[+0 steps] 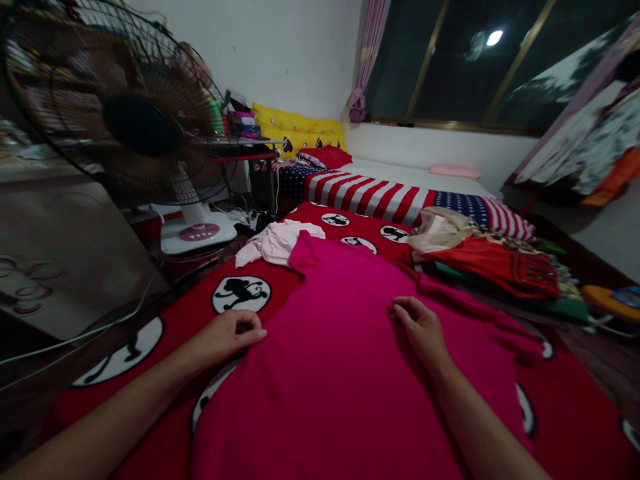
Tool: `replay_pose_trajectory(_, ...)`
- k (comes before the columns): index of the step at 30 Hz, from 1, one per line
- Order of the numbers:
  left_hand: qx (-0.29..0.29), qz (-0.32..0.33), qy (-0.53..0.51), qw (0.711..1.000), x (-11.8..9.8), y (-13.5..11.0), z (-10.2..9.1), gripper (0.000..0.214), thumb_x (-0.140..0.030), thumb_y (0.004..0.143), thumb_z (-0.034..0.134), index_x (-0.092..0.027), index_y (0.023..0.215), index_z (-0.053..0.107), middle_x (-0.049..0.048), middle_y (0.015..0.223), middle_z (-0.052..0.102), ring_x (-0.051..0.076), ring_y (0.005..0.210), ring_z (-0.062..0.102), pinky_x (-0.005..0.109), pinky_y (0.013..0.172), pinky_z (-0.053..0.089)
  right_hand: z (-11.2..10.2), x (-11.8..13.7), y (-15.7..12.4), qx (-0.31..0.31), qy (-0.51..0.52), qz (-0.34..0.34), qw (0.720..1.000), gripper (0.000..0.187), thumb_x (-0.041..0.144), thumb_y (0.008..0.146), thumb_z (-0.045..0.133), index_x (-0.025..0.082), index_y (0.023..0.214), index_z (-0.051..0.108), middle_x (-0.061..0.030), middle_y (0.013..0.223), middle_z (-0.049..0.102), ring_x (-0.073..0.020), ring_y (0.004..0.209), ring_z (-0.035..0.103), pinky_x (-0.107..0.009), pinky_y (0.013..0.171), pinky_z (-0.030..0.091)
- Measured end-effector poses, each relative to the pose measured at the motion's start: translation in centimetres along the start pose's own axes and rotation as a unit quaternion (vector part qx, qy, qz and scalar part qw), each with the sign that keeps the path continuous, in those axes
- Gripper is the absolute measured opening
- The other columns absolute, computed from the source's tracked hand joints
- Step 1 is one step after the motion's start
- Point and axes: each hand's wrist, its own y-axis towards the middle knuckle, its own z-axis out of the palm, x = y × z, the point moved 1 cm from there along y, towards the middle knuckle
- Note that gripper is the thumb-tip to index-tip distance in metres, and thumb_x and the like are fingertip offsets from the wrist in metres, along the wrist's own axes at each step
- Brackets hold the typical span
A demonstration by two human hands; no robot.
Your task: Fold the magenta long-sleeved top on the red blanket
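A bright pink short-sleeved shirt (340, 373) lies spread out before me, its neck end away from me and a sleeve reaching to the right. At the shirt's left edge, my left hand (240, 333) is closed in a pinch, thumb and curled fingers on the cloth. My right hand (423, 330) is over the middle-right of the shirt, its fingers bent together against the fabric. Under the shirt is a red blanket (280, 293) with white circles and black monkey figures. A pale pink garment (280, 243) lies crumpled beyond the left sleeve.
A standing fan (143, 127) is at the left beside a cabinet (75, 253), with cables on the floor. Several folded clothes (500, 267) are piled at the right. Behind lies a bed with a striped cover (370, 193). An orange stool (607, 303) stands far right.
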Motion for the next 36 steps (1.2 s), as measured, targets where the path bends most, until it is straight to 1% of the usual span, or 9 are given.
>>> replay_pose_trajectory(5,-0.009,0.013,-0.110,0.994,1.5,-0.5,-0.2,0.039,-0.054,0.075,0.060,-0.015,0.074,0.057,0.0011,0.069,0.059,0.015,0.065,0.052,0.024,0.061,0.038,-0.6,0.4,1.4,0.038,-0.042,0.022,0.998,0.030,0.042,0.062,0.069,0.018,0.079,0.064,-0.0038,0.069,0.067,-0.0167,0.060,0.062,-0.029,0.059,0.049)
replay_pose_trajectory(9,-0.050,0.043,-0.038,0.997,0.9,-1.1,0.5,0.029,-0.044,0.078,0.057,-0.015,0.074,0.062,0.0024,0.072,0.062,0.016,0.068,0.055,0.024,0.063,0.040,0.2,2.4,4.7,0.161,-0.262,0.057,0.950,0.014,0.033,0.063,0.067,0.020,0.064,0.064,-0.0016,0.051,0.061,-0.0156,0.046,0.055,-0.026,0.046,0.037)
replay_pose_trajectory(12,-0.071,0.067,0.027,0.995,0.3,-1.5,0.7,0.024,-0.038,0.080,0.056,-0.016,0.072,0.062,0.0020,0.071,0.063,0.016,0.068,0.055,0.024,0.061,0.039,4.0,5.4,6.7,0.195,-0.419,-0.056,0.885,0.010,0.025,0.071,0.062,0.020,0.064,0.067,-0.0039,0.059,0.065,-0.0169,0.053,0.059,-0.026,0.051,0.037)
replay_pose_trajectory(17,-0.071,0.096,0.051,0.991,0.3,-2.0,0.8,0.020,-0.034,0.082,0.056,-0.018,0.073,0.063,0.0010,0.073,0.064,0.014,0.067,0.056,0.023,0.061,0.038,14.8,9.3,6.9,0.228,-0.418,-0.196,0.857,0.017,0.026,0.083,0.058,0.019,0.096,0.067,-0.0093,0.096,0.069,-0.0233,0.087,0.064,-0.028,0.069,0.043)
replay_pose_trajectory(21,-0.051,0.079,0.082,0.992,0.3,-2.3,1.0,0.022,-0.039,0.080,0.059,-0.019,0.073,0.064,-0.0005,0.067,0.062,0.012,0.060,0.053,0.022,0.056,0.035,21.0,9.9,6.6,0.185,-0.452,-0.164,0.857,0.053,0.051,0.082,0.062,0.013,0.119,0.053,-0.0198,0.116,0.059,-0.0322,0.099,0.061,-0.036,0.075,0.047)
replay_pose_trajectory(24,-0.023,0.045,0.094,0.994,0.1,-2.4,1.1,0.021,-0.041,0.074,0.066,-0.020,0.076,0.065,-0.0025,0.063,0.063,0.012,0.055,0.052,0.022,0.053,0.033,22.6,9.4,7.2,0.182,-0.455,-0.109,0.865,0.054,0.042,0.078,0.070,0.010,0.117,0.052,-0.0235,0.115,0.058,-0.0356,0.103,0.060,-0.041,0.079,0.047)
replay_pose_trajectory(28,-0.005,0.026,0.127,0.992,0.0,-2.3,1.0,0.020,-0.038,0.069,0.069,-0.020,0.069,0.063,-0.0034,0.060,0.062,0.012,0.055,0.053,0.022,0.053,0.032,22.2,8.8,8.4,0.175,-0.409,-0.091,0.891,0.024,0.017,0.080,0.062,0.013,0.104,0.060,-0.0194,0.108,0.063,-0.0329,0.104,0.060,-0.040,0.085,0.045)
replay_pose_trajectory(33,0.027,0.024,0.146,0.989,0.0,-2.4,0.5,0.021,-0.038,0.068,0.068,-0.020,0.065,0.059,-0.0031,0.061,0.060,0.013,0.058,0.053,0.022,0.054,0.032,20.4,8.1,10.0,0.126,-0.307,-0.028,0.943,0.009,0.016,0.069,0.064,0.018,0.077,0.062,-0.0086,0.086,0.067,-0.0279,0.095,0.062,-0.033,0.078,0.047)
replay_pose_trajectory(36,0.035,0.024,0.145,0.989,-0.3,-3.1,0.3,0.020,-0.036,0.069,0.065,-0.020,0.065,0.053,-0.0030,0.063,0.058,0.014,0.060,0.052,0.022,0.056,0.032,19.2,7.5,11.0,0.090,-0.191,0.033,0.977,0.003,0.018,0.072,0.057,0.018,0.069,0.058,-0.0044,0.064,0.061,-0.0227,0.076,0.063,-0.029,0.066,0.049)
